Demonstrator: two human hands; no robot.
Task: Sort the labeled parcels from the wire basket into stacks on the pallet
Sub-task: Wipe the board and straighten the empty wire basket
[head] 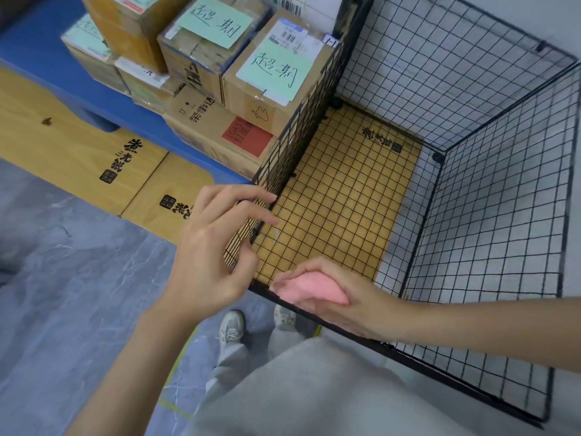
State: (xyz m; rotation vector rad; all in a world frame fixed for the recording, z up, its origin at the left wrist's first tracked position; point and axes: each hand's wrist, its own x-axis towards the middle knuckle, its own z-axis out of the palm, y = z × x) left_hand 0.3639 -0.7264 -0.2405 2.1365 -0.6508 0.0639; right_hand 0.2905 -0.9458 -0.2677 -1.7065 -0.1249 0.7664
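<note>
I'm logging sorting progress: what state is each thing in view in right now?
wire basket: open-topped, no parcels inside.
parcels: closed, stacked on the blue pallet; the two nearest carry green notes.
left hand: open, fingers spread by the basket's left wall.
right hand: curled round a pink item at the basket's front rim.
pink item: held, partly covered; what it is cannot be told.

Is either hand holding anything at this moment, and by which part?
The right hand cups a blurred pink item, fingers curled over its upper edge. The left hand holds nothing.
</note>
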